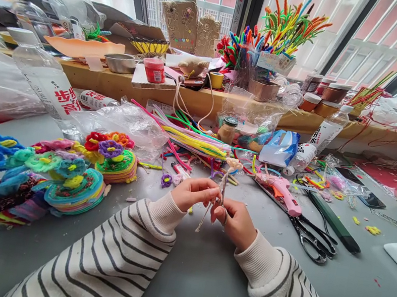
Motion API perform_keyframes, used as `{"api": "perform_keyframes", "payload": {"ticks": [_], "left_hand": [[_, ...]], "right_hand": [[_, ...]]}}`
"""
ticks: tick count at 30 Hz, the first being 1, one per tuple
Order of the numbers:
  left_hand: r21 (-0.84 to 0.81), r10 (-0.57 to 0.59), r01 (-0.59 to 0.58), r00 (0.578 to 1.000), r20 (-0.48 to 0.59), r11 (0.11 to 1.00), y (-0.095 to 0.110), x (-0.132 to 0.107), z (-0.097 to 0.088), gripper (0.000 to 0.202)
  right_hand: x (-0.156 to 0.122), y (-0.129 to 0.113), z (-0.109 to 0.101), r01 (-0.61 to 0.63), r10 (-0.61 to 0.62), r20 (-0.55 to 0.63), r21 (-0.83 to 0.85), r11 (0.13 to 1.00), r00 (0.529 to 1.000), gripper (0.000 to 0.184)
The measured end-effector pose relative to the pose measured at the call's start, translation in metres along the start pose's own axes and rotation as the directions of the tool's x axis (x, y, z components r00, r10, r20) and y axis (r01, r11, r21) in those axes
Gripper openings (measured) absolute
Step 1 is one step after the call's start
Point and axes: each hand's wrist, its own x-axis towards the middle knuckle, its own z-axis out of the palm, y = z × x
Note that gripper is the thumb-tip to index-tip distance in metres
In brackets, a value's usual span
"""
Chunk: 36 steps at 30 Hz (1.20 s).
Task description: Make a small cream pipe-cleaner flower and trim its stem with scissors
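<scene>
My left hand (196, 191) pinches the whitish stem of a small flower, fingers closed. The flower's pale peach head (234, 164) stands just above my fingertips, and the stem's frayed tail hangs below them. My right hand (235, 220) is closed around small metal scissors (224, 186), a finger ring showing near the thumb and the blades pointing up beside the stem. Both hands nearly touch over the grey table (194, 281). Fingers partly hide the stem, and I cannot tell whether the blades touch it.
Fuzzy pipe-cleaner flowers (46, 162) crowd the left. Behind my hands lies a bundle of pipe cleaners (192, 140) beside a jar (227, 130). To the right are a pink glue gun (286, 194), large scissors (315, 240) and a green-black bar (335, 224). Bottles line the back ledge.
</scene>
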Motion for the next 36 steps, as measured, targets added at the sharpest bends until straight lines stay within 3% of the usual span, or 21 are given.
{"api": "perform_keyframes", "payload": {"ticks": [21, 36], "left_hand": [[-0.039, -0.006, 0.007, 1.000, 0.002, 0.999, 0.0003, -0.0001, 0.0000, 0.029], [-0.047, 0.029, -0.028, 0.999, 0.033, 0.999, -0.0048, 0.0022, -0.0036, 0.028]], "right_hand": [[0.0010, -0.0014, -0.0008, 0.024, -0.023, 0.012, -0.027, 0.999, 1.000, 0.063], [0.0026, -0.0026, -0.0018, -0.027, 0.019, -0.084, -0.091, 0.996, 0.996, 0.059]]}}
